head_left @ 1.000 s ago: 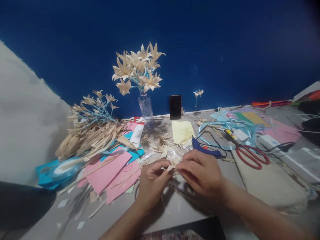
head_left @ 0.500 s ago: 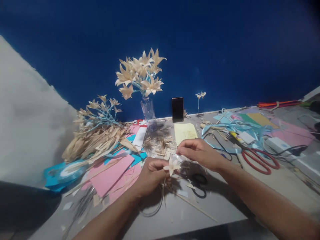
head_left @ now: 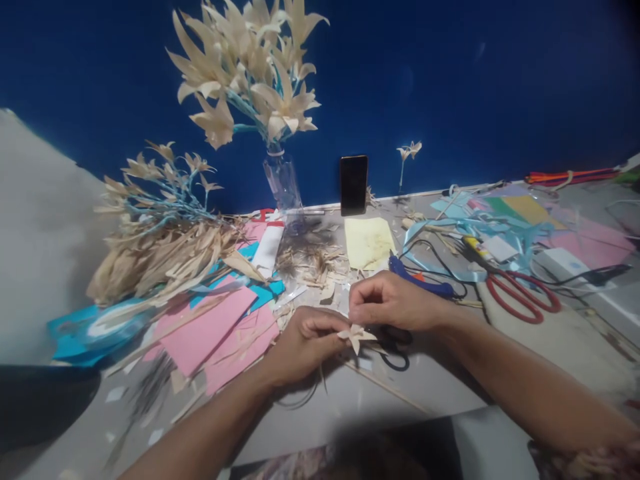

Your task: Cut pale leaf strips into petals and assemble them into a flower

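Here, the left hand (head_left: 303,347) has its fingers pinched on the flower (head_left: 357,337) above the worktop (head_left: 345,408); the right hand (head_left: 387,301) curls close by, how tightly or on what I cannot tell.

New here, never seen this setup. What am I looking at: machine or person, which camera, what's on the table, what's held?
No machine: these are a person's two bare hands. The view comes from one camera worn on the head, looking forward and down, so we see roughly what the wearer faces.

The left hand pinches a small pale flower. The right hand is just above it; whether it touches or holds anything is hard to tell.

On the table, the left side has dry leaves and pink paper. Farther back are a clear bottle holding a bouquet, and an upright phone. To the right lie a blue glue gun and red-handled scissors.
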Tool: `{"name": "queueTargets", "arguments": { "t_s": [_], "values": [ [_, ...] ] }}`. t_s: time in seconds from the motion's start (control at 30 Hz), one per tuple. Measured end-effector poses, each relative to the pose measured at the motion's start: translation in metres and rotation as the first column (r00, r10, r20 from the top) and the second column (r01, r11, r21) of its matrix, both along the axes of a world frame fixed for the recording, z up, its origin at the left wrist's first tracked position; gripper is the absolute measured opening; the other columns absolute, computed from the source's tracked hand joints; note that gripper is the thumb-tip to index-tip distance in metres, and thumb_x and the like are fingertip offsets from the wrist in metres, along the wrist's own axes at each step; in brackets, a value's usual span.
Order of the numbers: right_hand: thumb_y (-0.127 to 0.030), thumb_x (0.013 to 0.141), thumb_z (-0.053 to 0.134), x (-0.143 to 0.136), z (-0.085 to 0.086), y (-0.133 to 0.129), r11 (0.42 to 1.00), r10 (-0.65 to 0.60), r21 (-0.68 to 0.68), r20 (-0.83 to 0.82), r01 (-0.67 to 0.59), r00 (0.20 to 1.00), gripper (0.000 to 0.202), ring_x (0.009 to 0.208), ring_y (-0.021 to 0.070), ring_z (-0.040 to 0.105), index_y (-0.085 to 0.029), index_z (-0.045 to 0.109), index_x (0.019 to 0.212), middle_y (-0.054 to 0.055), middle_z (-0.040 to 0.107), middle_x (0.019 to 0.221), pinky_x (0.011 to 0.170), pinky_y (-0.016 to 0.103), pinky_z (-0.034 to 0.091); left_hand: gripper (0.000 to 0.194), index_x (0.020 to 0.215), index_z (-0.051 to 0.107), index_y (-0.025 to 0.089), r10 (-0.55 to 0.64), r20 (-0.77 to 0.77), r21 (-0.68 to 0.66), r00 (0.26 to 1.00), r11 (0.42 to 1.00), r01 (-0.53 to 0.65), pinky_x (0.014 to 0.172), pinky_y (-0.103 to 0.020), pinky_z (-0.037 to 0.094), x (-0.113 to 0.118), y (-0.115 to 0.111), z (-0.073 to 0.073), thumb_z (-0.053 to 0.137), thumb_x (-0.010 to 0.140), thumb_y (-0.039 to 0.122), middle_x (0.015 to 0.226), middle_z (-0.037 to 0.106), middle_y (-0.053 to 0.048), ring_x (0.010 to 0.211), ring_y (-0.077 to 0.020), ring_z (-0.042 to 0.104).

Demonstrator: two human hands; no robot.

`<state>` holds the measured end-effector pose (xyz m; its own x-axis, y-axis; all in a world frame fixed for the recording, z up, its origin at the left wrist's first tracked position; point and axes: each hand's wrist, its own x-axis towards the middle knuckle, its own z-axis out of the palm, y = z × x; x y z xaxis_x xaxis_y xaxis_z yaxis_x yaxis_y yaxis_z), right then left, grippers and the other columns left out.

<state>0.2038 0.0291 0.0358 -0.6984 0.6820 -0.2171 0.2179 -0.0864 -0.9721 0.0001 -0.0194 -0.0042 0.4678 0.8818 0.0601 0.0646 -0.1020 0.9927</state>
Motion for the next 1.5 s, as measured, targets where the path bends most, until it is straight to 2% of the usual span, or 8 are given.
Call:
{"name": "queueTargets", "arguments": {
  "t_s": [0.17,0.43,0.53,0.63,0.77,1.1,1.37,1.5],
  "values": [
    [-0.037,0.081,0.068,0.0,-0.006,-0.002,1.0,0.011,-0.01,0.072,-0.01,0.997,0.024,0.044,0.006,0.038,-0.015,0.064,0.073,-0.006,0.051,0.054,0.04,0.018,0.026,0.018,0.086,0.081,0.017,-0.046,-0.079,0.264,0.996,0.962,0.065,0.066,-0.026,0.047,-0.001,-0.002,0.003,0.063,0.088,0.015,0.073,0.074,-0.008,0.068,-0.0166,0.065],
    [-0.051,0.076,0.073,-0.003,-0.012,-0.004,0.998,-0.064,-0.033,-0.105,0.061,0.992,0.038,0.055,0.0095,0.045,-0.014,0.066,0.07,-0.002,0.056,0.062,0.051,0.022,0.032,0.017,0.094,0.081,0.018,-0.045,-0.044,0.297,0.998,0.953,0.056,0.07,-0.027,0.05,0.0,-0.004,0.001,0.065,0.088,0.015,0.08,0.076,-0.01,0.073,-0.0179,0.069],
    [-0.053,0.077,0.073,0.0,-0.019,0.002,0.978,-0.209,-0.018,-0.185,0.209,0.96,0.039,0.057,0.0099,0.045,-0.014,0.068,0.073,-0.001,0.057,0.064,0.053,0.023,0.032,0.014,0.081,0.08,0.017,0.04,0.04,0.239,0.998,0.97,-0.048,0.066,-0.027,0.05,0.003,-0.002,-0.001,0.067,0.086,0.018,0.073,0.074,-0.008,0.068,-0.0167,0.067],
    [-0.051,0.074,0.076,0.003,-0.026,0.008,0.941,-0.338,-0.074,-0.182,0.329,0.924,0.038,0.05,0.0077,0.035,-0.015,0.065,0.07,-0.005,0.047,0.055,0.048,0.023,0.023,0.01,0.073,0.079,0.016,0.179,0.097,0.071,0.979,0.98,-0.186,0.056,-0.025,0.047,0.003,0.0,-0.005,0.074,0.08,0.022,0.068,0.072,-0.006,0.058,-0.0143,0.061],
    [-0.053,0.073,0.076,0.003,-0.03,0.01,0.946,-0.317,-0.13,-0.16,0.298,0.935,0.041,0.048,0.0065,0.033,-0.014,0.064,0.067,-0.004,0.047,0.055,0.047,0.024,0.02,0.014,0.068,0.078,0.014,0.301,0.106,-0.155,0.948,0.946,-0.283,0.048,-0.023,0.042,0.002,0.002,-0.011,0.08,0.071,0.028,0.059,0.067,-0.004,0.048,-0.0107,0.054],
    [-0.053,0.076,0.076,0.002,-0.036,0.005,0.968,-0.232,-0.131,-0.151,0.213,0.961,0.042,0.049,0.007,0.035,-0.013,0.064,0.071,-0.005,0.048,0.053,0.049,0.023,0.021,0.025,0.066,0.073,0.011,0.335,0.243,-0.454,0.91,0.869,-0.199,0.043,-0.023,0.044,0.007,0.005,-0.009,0.087,0.062,0.031,0.067,0.075,-0.009,0.04,-0.008,0.052],
    [-0.044,0.068,0.084,-0.01,-0.037,-0.006,0.949,-0.285,-0.193,-0.197,0.248,0.938,0.037,0.063,0.0133,0.059,-0.014,0.065,0.078,0.003,0.069,0.069,0.06,0.025,0.041,0.024,0.066,0.069,0.011,0.351,0.33,-0.519,0.876,0.843,-0.142,0.039,-0.021,0.044,0.011,0.005,-0.013,0.086,0.064,0.029,0.068,0.075,-0.009,0.037,-0.0078,0.051],
    [-0.042,0.068,0.084,-0.014,-0.043,-0.009,0.942,-0.299,-0.234,-0.263,0.24,0.917,0.036,0.063,0.014,0.063,-0.016,0.063,0.079,0.002,0.07,0.067,0.064,0.026,0.045,0.026,0.068,0.073,0.009,0.328,0.275,-0.481,0.904,0.861,-0.166,0.039,-0.02,0.042,0.011,0.005,-0.011,0.083,0.068,0.033,0.049,0.065,-0.003,0.036,-0.0074,0.048]
  ]
}}
